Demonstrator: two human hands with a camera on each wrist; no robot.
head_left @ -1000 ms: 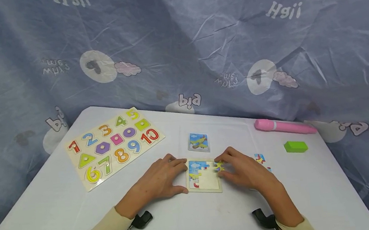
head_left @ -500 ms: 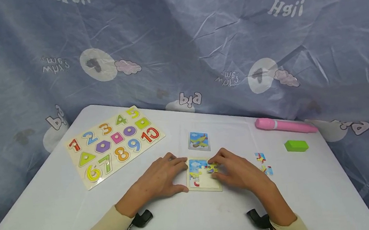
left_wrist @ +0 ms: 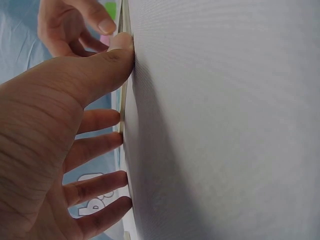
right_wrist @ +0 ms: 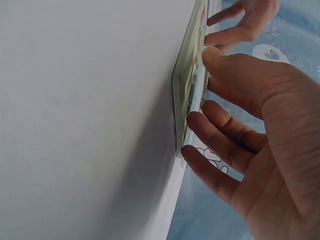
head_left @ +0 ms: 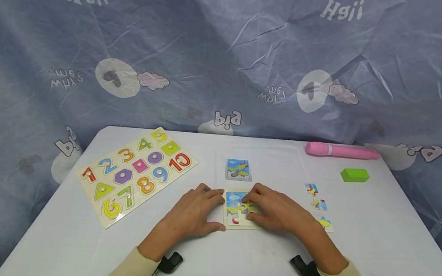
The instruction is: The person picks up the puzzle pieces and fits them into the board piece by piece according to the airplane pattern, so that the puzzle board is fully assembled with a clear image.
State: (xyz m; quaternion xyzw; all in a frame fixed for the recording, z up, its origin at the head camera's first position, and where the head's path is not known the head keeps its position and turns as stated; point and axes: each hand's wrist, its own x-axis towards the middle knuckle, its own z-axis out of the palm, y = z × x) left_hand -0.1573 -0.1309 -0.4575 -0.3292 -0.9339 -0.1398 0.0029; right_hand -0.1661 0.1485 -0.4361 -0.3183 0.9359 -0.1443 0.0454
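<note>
In the head view, a small wooden jigsaw tray [head_left: 243, 228] lies on the white table with picture pieces fitted along its top and left. My left hand [head_left: 195, 212] rests at the tray's left edge, thumb and fingertips touching the side. In the left wrist view the fingers of that hand [left_wrist: 55, 120] are nearly straight. Above the tray's middle, my right hand [head_left: 278, 206] pinches a yellow-and-blue jigsaw piece [head_left: 247, 207] between thumb and fingers. The right wrist view shows the right hand [right_wrist: 250, 125] over the tray [right_wrist: 182, 85], the piece mostly hidden.
A picture card with an airplane [head_left: 238, 169] lies behind the tray. To the right are loose jigsaw pieces [head_left: 319, 204], a green block [head_left: 354, 175] and a pink pen-like stick [head_left: 342, 150]. A number-and-shape board [head_left: 140, 204] lies at the left; a printed curtain hangs behind.
My right hand has moved left with the jigsaw piece, from the tray's right edge to over its middle. Loose pieces at the right have come into view. The left hand has stayed put.
</note>
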